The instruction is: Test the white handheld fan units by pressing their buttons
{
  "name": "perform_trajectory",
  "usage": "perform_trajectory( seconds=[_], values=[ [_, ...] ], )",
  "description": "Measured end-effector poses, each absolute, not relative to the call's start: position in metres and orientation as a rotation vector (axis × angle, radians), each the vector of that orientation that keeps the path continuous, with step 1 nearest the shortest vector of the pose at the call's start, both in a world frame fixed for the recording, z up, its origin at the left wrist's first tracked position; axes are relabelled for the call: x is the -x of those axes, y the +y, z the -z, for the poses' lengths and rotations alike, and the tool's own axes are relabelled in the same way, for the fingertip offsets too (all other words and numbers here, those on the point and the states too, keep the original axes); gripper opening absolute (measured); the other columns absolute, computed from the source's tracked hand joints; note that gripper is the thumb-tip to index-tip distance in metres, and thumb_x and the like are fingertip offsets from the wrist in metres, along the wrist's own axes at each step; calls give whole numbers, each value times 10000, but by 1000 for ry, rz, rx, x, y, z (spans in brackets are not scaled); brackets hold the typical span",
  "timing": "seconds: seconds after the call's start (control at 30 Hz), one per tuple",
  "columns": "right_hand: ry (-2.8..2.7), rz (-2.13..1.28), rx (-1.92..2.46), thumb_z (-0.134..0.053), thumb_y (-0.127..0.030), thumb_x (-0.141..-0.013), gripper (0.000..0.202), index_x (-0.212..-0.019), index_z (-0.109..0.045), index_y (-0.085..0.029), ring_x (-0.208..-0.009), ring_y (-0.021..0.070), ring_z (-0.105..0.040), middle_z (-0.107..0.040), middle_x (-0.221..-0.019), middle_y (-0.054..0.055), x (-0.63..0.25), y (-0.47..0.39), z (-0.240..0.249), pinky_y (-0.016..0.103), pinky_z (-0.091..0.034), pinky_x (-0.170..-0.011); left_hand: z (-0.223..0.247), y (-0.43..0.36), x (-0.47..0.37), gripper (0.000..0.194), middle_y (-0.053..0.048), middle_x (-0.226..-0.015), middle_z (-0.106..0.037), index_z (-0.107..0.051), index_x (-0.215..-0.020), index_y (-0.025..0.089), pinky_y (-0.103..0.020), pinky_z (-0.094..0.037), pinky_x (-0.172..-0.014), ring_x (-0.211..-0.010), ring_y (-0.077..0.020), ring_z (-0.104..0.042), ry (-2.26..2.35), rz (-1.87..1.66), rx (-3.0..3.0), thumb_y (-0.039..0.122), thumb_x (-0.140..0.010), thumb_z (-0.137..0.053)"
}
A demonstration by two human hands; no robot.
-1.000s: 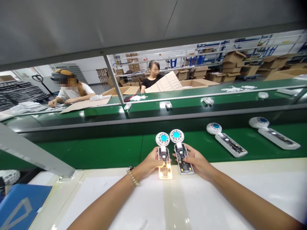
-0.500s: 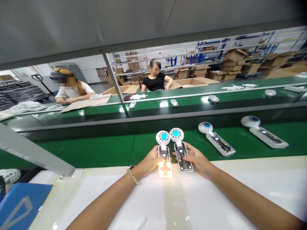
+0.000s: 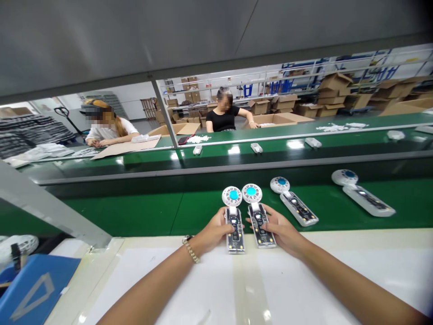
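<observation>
My left hand (image 3: 219, 228) is closed around a small handheld fan (image 3: 235, 241), its thumb lying on the dark circuit board behind the clear handle cover. A second handheld fan (image 3: 265, 241) is gripped by my right hand (image 3: 282, 228), with the thumb on its board too. Both fans have white vented round heads with bright blue centres, held side by side above the near edge of the green belt. Neither handle glows. On the belt to the right lie two more such fans, one nearer (image 3: 299, 210) and one farther off (image 3: 370, 203).
Behind a metal rail, a second green belt (image 3: 216, 153) carries several white housings. Across it sit a person in black (image 3: 221, 118) and a person in white (image 3: 113, 128). A slanted post (image 3: 81, 216) and a blue box (image 3: 40, 284) stand left. White sheets cover the worktable (image 3: 152, 289).
The warm light in the left-hand fan's handle has gone out. The loose fans have shifted left on the near belt, while the housings on the far belt have moved right.
</observation>
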State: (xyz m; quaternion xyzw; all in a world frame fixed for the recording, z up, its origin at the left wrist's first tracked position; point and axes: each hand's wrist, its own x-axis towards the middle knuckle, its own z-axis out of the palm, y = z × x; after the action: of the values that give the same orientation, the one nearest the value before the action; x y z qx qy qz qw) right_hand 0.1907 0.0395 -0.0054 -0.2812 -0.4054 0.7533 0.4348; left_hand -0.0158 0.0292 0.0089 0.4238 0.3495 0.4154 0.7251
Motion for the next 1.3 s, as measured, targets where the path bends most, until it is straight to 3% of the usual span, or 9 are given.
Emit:
perform_trajectory(
  seconds=[0.43,0.87,1.3],
  values=[
    [-1018,-1840,657,-700,-180,-654,581,-1177,-460,-258,-1068,279,-559,-641,-1036,67,-191,32,7,424,-435,-874,-2,31,22,583,-77,-976,-551,-401,-1085,191,-354,-467,-728,-927,-244,-570,704,-838,-986,75,-600,-703],
    [-974,-1816,639,-733,-207,-632,662,-1203,-403,-263,-1028,276,-586,-657,-1025,81,-187,14,18,423,-455,-851,-9,18,18,621,-59,-941,-548,-416,-1091,193,-333,-435,-763,-878,-214,-579,607,-827,-1042,134,-580,-764],
    [-1049,-1878,550,-735,-257,-648,629,-1198,-431,-223,-993,279,-602,-655,-1037,108,-189,2,5,457,-402,-914,-7,11,17,645,-120,-1193,-469,-396,-1119,215,-362,-429,-834,-985,-238,-563,513,-831,-1034,143,-603,-776]
  ],
)
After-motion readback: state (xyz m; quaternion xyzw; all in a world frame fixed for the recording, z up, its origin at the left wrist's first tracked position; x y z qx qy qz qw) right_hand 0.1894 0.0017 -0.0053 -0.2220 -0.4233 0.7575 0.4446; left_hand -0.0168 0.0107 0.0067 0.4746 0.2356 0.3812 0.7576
